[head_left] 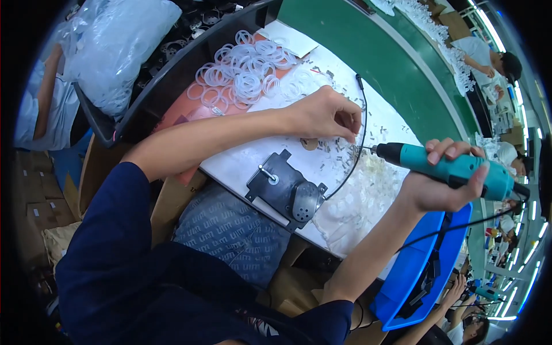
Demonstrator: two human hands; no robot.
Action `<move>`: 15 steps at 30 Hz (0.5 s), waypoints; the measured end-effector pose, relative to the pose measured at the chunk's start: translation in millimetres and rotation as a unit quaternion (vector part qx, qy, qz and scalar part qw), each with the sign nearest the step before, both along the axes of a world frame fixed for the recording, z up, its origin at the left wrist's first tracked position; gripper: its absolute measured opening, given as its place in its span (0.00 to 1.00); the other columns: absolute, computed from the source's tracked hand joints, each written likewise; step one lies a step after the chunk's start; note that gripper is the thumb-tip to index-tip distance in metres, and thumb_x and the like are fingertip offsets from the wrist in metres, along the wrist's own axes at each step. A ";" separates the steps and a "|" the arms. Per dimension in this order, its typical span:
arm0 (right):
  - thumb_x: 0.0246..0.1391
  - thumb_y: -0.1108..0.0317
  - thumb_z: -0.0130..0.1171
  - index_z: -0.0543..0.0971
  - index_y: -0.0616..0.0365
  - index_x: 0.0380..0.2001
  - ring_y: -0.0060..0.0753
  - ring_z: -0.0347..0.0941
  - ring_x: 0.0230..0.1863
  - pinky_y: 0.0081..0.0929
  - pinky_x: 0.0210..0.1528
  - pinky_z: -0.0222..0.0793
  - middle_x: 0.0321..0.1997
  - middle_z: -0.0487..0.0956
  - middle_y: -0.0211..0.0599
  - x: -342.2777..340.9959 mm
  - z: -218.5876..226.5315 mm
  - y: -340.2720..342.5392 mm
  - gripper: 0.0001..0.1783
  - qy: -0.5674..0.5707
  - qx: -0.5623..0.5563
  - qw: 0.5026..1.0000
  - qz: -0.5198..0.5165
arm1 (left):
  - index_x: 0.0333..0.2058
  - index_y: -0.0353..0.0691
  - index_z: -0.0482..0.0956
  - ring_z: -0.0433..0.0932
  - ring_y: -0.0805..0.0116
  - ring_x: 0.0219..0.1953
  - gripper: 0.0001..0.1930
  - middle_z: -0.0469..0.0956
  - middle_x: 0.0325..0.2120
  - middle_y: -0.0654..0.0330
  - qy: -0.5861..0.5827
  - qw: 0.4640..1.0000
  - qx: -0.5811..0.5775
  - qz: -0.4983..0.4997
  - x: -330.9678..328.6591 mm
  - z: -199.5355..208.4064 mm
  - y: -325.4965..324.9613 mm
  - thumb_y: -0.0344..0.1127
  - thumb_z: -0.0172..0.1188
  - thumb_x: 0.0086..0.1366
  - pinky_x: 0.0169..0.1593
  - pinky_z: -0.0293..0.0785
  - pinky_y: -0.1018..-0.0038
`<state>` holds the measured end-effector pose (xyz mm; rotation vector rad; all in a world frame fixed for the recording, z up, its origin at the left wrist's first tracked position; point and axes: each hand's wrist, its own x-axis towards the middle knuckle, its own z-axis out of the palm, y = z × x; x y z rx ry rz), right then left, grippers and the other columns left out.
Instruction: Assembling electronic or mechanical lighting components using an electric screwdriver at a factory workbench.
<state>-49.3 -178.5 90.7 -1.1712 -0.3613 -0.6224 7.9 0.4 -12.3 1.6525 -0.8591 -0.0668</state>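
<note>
My right hand [443, 181] is wrapped round a teal and black electric screwdriver [428, 164], its bit pointing left. Close to that bit, my left hand [328, 115] is closed in a pinch; whatever lies between the fingertips is too small to make out. Below my left hand a black plastic housing [282, 187] rests on the white work surface [230, 164], with a metal pin standing up from it and a rounded part with small holes at its corner. A thin black cable [347, 178] runs from the housing up past my left fingertips. Small metal pieces [339, 155] lie scattered around there.
Many translucent rings [244, 72] are heaped at the far left, beside a black bin wall [172, 75]. A blue bin [402, 276] with black parts stands at the right. A green board [339, 34] borders the far side. Other people sit at the right.
</note>
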 end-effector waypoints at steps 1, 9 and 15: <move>0.52 0.49 0.50 0.68 0.53 0.35 0.25 0.62 0.18 0.27 0.28 0.60 0.22 0.67 0.32 -2.2 0.2 1.1 0.19 -0.005 0.009 1.000 -0.011 | 0.31 0.35 0.79 0.81 0.74 0.26 0.10 0.81 0.22 0.58 0.004 1.000 -0.022 -0.011 2.5 -3.3 -3.3 0.27 0.67 0.48 0.35 0.77 0.80; 0.54 0.44 0.45 0.68 0.57 0.41 0.29 0.63 0.15 0.28 0.25 0.61 0.22 0.68 0.36 -7.9 -5.4 -3.1 0.26 -0.059 0.057 0.997 0.017 | 0.39 0.37 0.79 0.81 0.75 0.27 0.17 0.82 0.23 0.58 0.048 0.997 -0.041 -0.038 -6.7 15.5 -4.2 0.23 0.66 0.47 0.36 0.78 0.81; 0.54 0.43 0.45 0.68 0.58 0.41 0.28 0.62 0.15 0.27 0.24 0.61 0.22 0.67 0.36 -7.4 -7.0 1.0 0.27 -0.058 0.055 0.997 0.020 | 0.42 0.40 0.79 0.81 0.75 0.27 0.20 0.82 0.24 0.60 -0.015 0.997 -0.067 -0.042 -4.4 2.3 -8.3 0.26 0.68 0.48 0.35 0.77 0.80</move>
